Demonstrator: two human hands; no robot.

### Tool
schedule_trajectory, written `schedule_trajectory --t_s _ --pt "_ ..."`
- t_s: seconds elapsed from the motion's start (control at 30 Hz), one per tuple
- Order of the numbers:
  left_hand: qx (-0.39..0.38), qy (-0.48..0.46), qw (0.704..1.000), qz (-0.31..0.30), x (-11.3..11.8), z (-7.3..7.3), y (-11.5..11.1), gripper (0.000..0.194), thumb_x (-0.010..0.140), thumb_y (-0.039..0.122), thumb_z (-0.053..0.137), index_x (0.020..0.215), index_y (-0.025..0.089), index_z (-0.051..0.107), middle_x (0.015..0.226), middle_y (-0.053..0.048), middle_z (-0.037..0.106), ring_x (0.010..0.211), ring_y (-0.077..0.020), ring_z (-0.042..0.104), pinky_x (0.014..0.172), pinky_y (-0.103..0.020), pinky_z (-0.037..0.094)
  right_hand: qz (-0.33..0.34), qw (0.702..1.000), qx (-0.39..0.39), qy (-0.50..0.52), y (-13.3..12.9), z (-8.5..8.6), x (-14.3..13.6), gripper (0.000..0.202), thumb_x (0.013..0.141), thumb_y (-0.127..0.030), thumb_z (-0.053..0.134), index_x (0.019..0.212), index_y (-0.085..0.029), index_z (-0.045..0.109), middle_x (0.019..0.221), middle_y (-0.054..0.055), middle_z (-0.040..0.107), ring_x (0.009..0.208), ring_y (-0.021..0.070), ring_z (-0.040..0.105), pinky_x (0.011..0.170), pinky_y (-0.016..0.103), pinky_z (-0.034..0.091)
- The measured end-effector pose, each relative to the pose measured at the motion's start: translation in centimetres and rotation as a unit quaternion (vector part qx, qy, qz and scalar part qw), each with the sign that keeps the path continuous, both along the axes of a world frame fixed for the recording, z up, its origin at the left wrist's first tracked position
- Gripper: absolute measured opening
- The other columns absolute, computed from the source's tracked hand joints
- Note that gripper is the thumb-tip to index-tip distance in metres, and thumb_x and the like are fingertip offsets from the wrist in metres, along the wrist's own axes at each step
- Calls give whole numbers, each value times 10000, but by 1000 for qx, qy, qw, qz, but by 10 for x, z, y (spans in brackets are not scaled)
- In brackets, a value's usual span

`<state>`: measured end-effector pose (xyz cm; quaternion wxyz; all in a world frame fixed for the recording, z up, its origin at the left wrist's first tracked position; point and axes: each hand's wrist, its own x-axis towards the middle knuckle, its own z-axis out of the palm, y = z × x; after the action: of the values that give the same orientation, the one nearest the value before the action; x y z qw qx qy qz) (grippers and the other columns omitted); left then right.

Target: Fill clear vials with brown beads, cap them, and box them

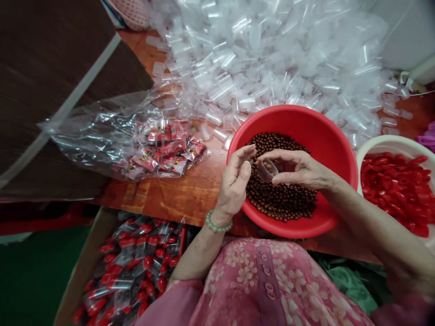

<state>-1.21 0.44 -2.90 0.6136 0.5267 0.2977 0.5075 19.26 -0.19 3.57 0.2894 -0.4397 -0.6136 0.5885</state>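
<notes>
My right hand (295, 168) pinches a small clear plastic container (267, 170) between thumb and fingers, its mouth turned toward me and a few brown balls showing inside. Below it, many glossy brown balls (288, 203) lie in a red basin (335, 140). My left hand (235, 181), with a green bead bracelet at the wrist, is held over the basin's left rim. Its fingers are stretched out and slightly curved, close beside the container, and nothing shows in its palm.
Clear containers (272, 59) are heaped behind the basin. A white bowl (374, 144) of red plastic caps (396, 190) stands right. Red packets (166, 149) lie in a clear bag (98, 131) to the left. A carton (76, 271) below holds red-capped containers (136, 258).
</notes>
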Motion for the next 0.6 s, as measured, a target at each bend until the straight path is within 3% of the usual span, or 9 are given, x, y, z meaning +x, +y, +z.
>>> schedule_trajectory --t_s 0.17,0.3,0.47,0.6 --pt "-33 16 996 -79 -5 3 -4 467 1029 470 549 1445 258 544 1539 -132 571 1389 -249 608 1188 -444 499 -21 999 -11 40 -8 0 7 488 835 -361 828 1297 -249 720 1236 50 749 1072 183 714 907 333 606" --pt "-17 68 988 -140 -4 10 -10 492 982 421 641 1430 224 586 1423 -120 670 1317 -250 653 1158 -423 524 -9 997 -21 77 -14 0 7 464 856 -317 814 1307 -262 726 1280 49 752 1130 188 724 972 344 608" --pt "-36 53 989 -132 1 13 -12 489 944 404 699 1379 190 635 1253 -117 749 1057 -210 743 934 -339 629 -36 996 5 83 -23 4 6 481 874 -306 809 1340 -261 700 1328 60 734 1173 195 719 993 348 609" --pt "-77 19 987 -140 3 18 -13 478 894 364 768 1325 182 670 1151 -97 776 921 -170 747 794 -268 633 -73 995 45 52 -30 4 8 412 874 -382 813 1239 -207 734 1165 76 774 1021 193 749 896 336 626"
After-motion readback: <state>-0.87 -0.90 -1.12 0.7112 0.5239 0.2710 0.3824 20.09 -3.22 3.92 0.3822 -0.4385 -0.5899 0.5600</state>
